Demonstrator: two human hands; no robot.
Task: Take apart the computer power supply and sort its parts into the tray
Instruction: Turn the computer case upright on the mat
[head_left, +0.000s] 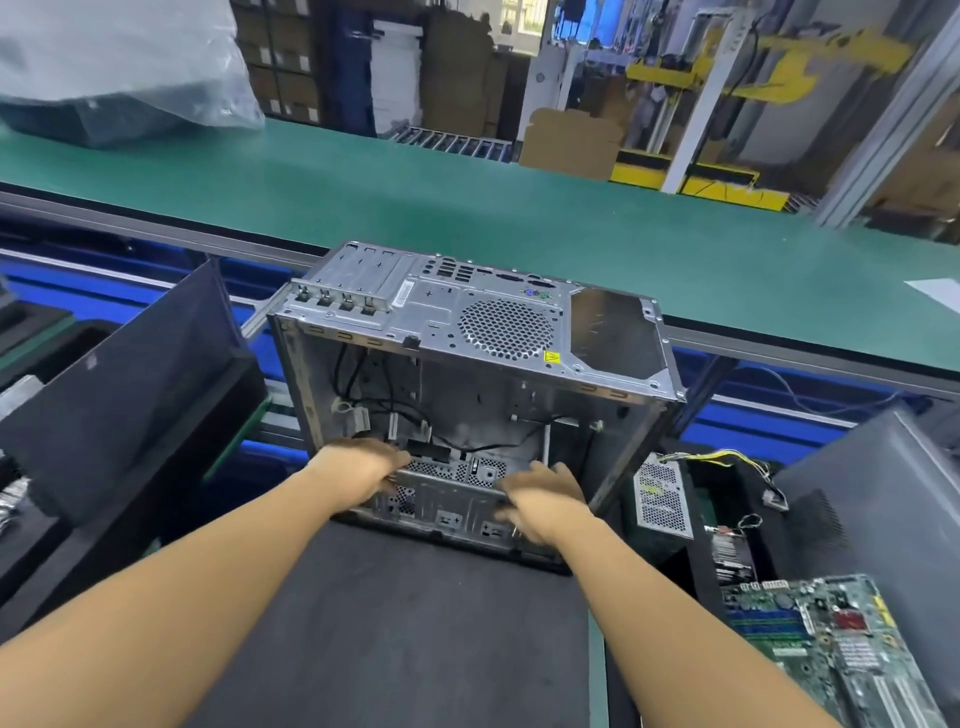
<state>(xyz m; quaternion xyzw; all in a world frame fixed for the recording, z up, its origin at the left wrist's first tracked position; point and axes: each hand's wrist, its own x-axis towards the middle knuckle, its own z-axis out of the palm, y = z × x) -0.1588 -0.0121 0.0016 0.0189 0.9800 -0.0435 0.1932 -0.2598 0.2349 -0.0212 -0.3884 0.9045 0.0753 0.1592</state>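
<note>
Left hand (363, 467) and right hand (540, 499) both grip the lower frame of the case (493, 332) on the desk (389, 623); power supply (662, 499) and motherboard (831, 649) lie right, black panel (130, 389) left.

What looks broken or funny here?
The computer case stands on end, gutted: loose black cables dangle inside, and its rear panel has an empty opening. The power supply sits outside, to its right.

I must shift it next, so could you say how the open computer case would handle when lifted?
The computer case looks like stiff sheet metal, probably light as it looks mostly empty. Standing on end, it may tip if pushed high. Loose cables inside would flop.
</note>
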